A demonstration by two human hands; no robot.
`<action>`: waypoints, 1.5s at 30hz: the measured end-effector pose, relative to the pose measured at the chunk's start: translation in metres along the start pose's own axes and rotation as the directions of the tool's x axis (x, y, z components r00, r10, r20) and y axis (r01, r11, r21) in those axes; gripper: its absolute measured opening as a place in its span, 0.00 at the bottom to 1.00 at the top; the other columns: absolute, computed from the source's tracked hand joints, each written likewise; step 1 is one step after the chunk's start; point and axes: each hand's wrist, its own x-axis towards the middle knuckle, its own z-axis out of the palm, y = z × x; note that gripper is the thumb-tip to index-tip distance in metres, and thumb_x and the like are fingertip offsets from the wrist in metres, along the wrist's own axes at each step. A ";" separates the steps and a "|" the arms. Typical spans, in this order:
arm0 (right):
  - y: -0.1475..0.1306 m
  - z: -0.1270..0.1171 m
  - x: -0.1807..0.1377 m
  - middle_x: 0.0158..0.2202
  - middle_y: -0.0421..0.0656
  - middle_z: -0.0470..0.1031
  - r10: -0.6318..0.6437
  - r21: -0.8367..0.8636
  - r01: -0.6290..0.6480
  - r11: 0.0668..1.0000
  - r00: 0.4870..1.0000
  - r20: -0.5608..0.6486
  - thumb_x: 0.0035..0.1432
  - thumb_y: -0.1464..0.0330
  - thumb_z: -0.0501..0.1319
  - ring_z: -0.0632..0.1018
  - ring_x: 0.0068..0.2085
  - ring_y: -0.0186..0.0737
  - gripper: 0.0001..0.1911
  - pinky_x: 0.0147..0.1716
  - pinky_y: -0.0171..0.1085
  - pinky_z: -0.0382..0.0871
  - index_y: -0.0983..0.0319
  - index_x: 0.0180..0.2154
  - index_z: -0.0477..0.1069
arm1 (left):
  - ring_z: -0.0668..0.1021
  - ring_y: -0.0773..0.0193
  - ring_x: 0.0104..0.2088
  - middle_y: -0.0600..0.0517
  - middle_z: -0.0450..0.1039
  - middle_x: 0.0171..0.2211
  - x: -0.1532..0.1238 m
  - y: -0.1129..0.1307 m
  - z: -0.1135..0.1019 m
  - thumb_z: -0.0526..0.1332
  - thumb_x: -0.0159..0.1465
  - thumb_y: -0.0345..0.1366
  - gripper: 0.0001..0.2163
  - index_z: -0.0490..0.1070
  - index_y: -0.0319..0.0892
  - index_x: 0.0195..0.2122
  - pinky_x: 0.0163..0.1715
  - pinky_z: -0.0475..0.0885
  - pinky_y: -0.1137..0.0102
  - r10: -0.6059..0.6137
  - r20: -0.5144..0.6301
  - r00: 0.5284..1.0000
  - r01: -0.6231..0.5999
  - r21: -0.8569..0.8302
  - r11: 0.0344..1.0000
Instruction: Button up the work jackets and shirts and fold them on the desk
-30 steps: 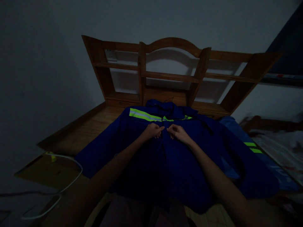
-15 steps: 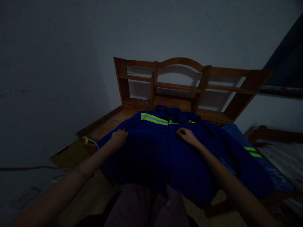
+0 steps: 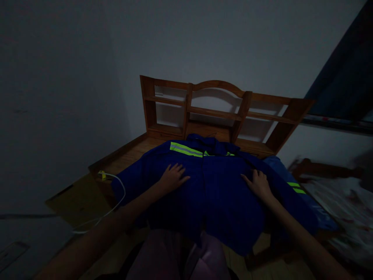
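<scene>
A dark blue work jacket point(image 3: 224, 194) with yellow-green reflective bands lies spread over a wooden desk, its collar toward the shelf and its lower edge hanging toward my legs. My left hand point(image 3: 173, 178) rests with fingers spread on the jacket's left half, below the chest band. On the right half, near the sleeve, my right hand point(image 3: 259, 183) lies open with its thumb held apart. Neither hand grips the cloth. The right sleeve, with two bright bands, stretches out to the right.
Behind the jacket stands a wooden shelf unit point(image 3: 215, 113) against the wall. A white cable point(image 3: 124, 190) loops at the desk's left edge, by a yellowish board point(image 3: 84, 200). Blue fabric point(image 3: 323, 216) lies under the right sleeve, and pale bedding point(image 3: 346, 206) is farther right.
My left hand has moved right, from the jacket's side toward its middle, and its fingers have spread. My right hand has moved right and opened from a curled shape.
</scene>
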 end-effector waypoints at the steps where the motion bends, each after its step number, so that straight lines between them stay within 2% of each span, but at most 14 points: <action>1: 0.000 0.003 0.002 0.44 0.60 0.70 0.017 0.017 -0.018 1.000 0.999 0.037 0.59 0.49 0.50 0.72 0.46 0.55 0.31 0.44 0.47 0.62 0.70 0.49 0.64 | 0.56 0.48 0.63 0.45 0.57 0.62 0.005 0.014 0.005 0.45 0.63 0.56 0.28 0.59 0.48 0.60 0.59 0.48 0.49 0.026 0.023 0.999 -0.024 -0.057 0.998; 3: -0.002 0.006 0.010 0.43 0.56 0.73 0.026 0.047 -0.032 0.998 0.994 0.109 0.61 0.55 0.51 0.73 0.45 0.52 0.25 0.44 0.46 0.63 0.68 0.49 0.65 | 0.54 0.45 0.63 0.48 0.53 0.64 0.017 0.031 0.012 0.44 0.62 0.59 0.29 0.56 0.54 0.61 0.58 0.47 0.43 0.032 0.072 0.997 -0.022 -0.134 0.991; 5: -0.003 0.005 0.018 0.44 0.52 0.73 -0.009 0.076 0.000 0.997 0.992 0.122 0.62 0.61 0.50 0.74 0.46 0.49 0.20 0.44 0.44 0.63 0.64 0.50 0.66 | 0.52 0.42 0.63 0.50 0.50 0.65 0.033 0.034 0.018 0.43 0.61 0.60 0.29 0.55 0.57 0.61 0.56 0.43 0.39 0.010 0.117 0.993 0.010 -0.172 0.985; 8: -0.004 -0.003 0.030 0.45 0.49 0.73 -0.058 0.105 0.053 0.993 0.997 0.045 0.63 0.66 0.47 0.75 0.45 0.44 0.19 0.43 0.39 0.64 0.61 0.51 0.67 | 0.48 0.43 0.64 0.53 0.47 0.66 0.058 0.020 0.026 0.41 0.61 0.60 0.29 0.51 0.60 0.62 0.56 0.37 0.37 0.007 0.165 0.986 0.025 -0.187 0.982; 11: -0.006 -0.014 0.041 0.43 0.49 0.73 -0.067 0.082 0.069 0.994 0.997 -0.030 0.64 0.68 0.45 0.76 0.42 0.42 0.20 0.41 0.37 0.66 0.61 0.53 0.67 | 0.48 0.48 0.65 0.55 0.46 0.66 0.079 0.002 0.034 0.40 0.63 0.59 0.28 0.48 0.60 0.63 0.59 0.36 0.42 0.028 0.166 0.986 0.002 -0.178 0.984; 17: -0.012 -0.016 0.063 0.43 0.50 0.71 -0.104 -0.040 0.101 0.994 0.992 -0.070 0.64 0.68 0.46 0.76 0.37 0.42 0.21 0.37 0.38 0.67 0.61 0.55 0.64 | 0.48 0.52 0.65 0.58 0.43 0.66 0.116 -0.025 0.045 0.40 0.63 0.59 0.28 0.47 0.60 0.63 0.61 0.37 0.49 0.070 0.167 0.983 -0.039 -0.180 0.983; 22: -0.014 0.000 0.080 0.43 0.50 0.70 -0.124 -0.157 0.115 0.981 0.991 -0.050 0.64 0.68 0.44 0.76 0.33 0.41 0.21 0.30 0.37 0.66 0.60 0.57 0.61 | 0.48 0.51 0.65 0.58 0.40 0.67 0.147 -0.039 0.049 0.40 0.63 0.58 0.28 0.47 0.59 0.63 0.61 0.38 0.49 0.062 0.202 0.977 -0.021 -0.196 0.980; 26: -0.013 0.023 0.092 0.41 0.50 0.70 -0.094 -0.210 0.094 0.973 0.995 0.009 0.64 0.68 0.44 0.76 0.30 0.40 0.20 0.27 0.36 0.65 0.62 0.56 0.61 | 0.48 0.52 0.65 0.56 0.41 0.67 0.170 -0.047 0.056 0.40 0.63 0.58 0.28 0.47 0.58 0.64 0.60 0.37 0.48 0.073 0.210 0.975 -0.031 -0.195 0.980; 30: -0.012 0.048 0.100 0.41 0.51 0.70 -0.079 -0.225 0.086 0.971 0.996 0.037 0.64 0.69 0.45 0.76 0.30 0.40 0.21 0.25 0.36 0.65 0.63 0.57 0.59 | 0.47 0.55 0.66 0.55 0.42 0.67 0.188 -0.055 0.062 0.40 0.64 0.57 0.28 0.47 0.56 0.64 0.60 0.39 0.49 0.075 0.194 0.978 -0.038 -0.190 0.981; 32: -0.013 0.051 0.102 0.42 0.51 0.70 -0.070 -0.215 0.080 0.973 0.996 0.053 0.63 0.69 0.45 0.76 0.30 0.41 0.22 0.26 0.36 0.66 0.63 0.58 0.58 | 0.48 0.56 0.65 0.54 0.42 0.67 0.192 -0.057 0.064 0.41 0.64 0.56 0.27 0.47 0.57 0.64 0.60 0.41 0.48 0.078 0.174 0.982 -0.044 -0.193 0.980; 35: -0.020 0.038 0.101 0.42 0.53 0.69 -0.048 -0.203 0.060 0.977 0.997 0.061 0.62 0.69 0.46 0.76 0.31 0.42 0.22 0.29 0.38 0.67 0.63 0.57 0.59 | 0.51 0.56 0.65 0.53 0.45 0.66 0.193 -0.057 0.063 0.43 0.65 0.54 0.26 0.49 0.56 0.63 0.60 0.44 0.49 0.065 0.117 0.991 -0.044 -0.176 0.983; 39: -0.043 -0.008 0.090 0.45 0.57 0.67 -0.106 -0.136 0.092 0.986 0.989 -0.102 0.61 0.68 0.49 0.71 0.46 0.54 0.24 0.43 0.48 0.65 0.64 0.58 0.57 | 0.58 0.56 0.61 0.49 0.55 0.62 0.183 -0.049 0.057 0.48 0.66 0.46 0.21 0.60 0.50 0.59 0.59 0.50 0.54 0.044 -0.041 0.998 -0.049 -0.131 0.990; 42: -0.069 -0.044 0.074 0.48 0.53 0.68 -0.206 0.117 0.218 0.969 0.973 -0.105 0.61 0.68 0.50 0.69 0.49 0.51 0.21 0.48 0.46 0.63 0.60 0.56 0.62 | 0.65 0.57 0.56 0.46 0.64 0.55 0.167 -0.036 0.049 0.52 0.64 0.39 0.16 0.67 0.45 0.52 0.57 0.57 0.58 0.024 -0.176 0.984 -0.052 -0.158 0.986; 45: -0.096 -0.062 0.050 0.44 0.44 0.71 -0.431 0.469 0.371 0.802 0.902 0.024 0.60 0.71 0.50 0.73 0.43 0.40 0.17 0.43 0.37 0.66 0.56 0.48 0.68 | 0.71 0.59 0.48 0.46 0.70 0.44 0.139 -0.015 0.039 0.53 0.63 0.35 0.12 0.73 0.42 0.43 0.51 0.64 0.63 -0.018 -0.200 0.980 -0.038 -0.275 0.961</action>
